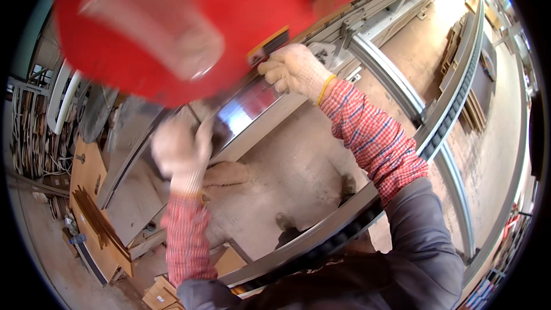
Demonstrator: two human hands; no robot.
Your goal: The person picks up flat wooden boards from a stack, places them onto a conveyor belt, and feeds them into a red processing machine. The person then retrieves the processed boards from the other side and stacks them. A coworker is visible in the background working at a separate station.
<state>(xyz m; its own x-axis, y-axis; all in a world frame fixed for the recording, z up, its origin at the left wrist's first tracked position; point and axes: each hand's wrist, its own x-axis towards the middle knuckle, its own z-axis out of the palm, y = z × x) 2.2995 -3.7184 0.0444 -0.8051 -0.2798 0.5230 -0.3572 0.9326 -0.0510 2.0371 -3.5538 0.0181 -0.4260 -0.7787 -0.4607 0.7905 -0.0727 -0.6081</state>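
- Reaching up, right hand (294,70), gloved: fingers curled on the lower edge of the red panel (241,6), beside a yellow-and-black label (267,46).
- Left hand (179,150), gloved, blurred: raised against the shiny metal strip (247,109) under the panel; grip cannot be told.
- Red panel: far, top of view, tilted, a blurred clear cover (155,23) before it.
- Grey rail (396,89): right of the hands, running far to near.
- Wood boards (97,218): near left, on the floor (298,161).
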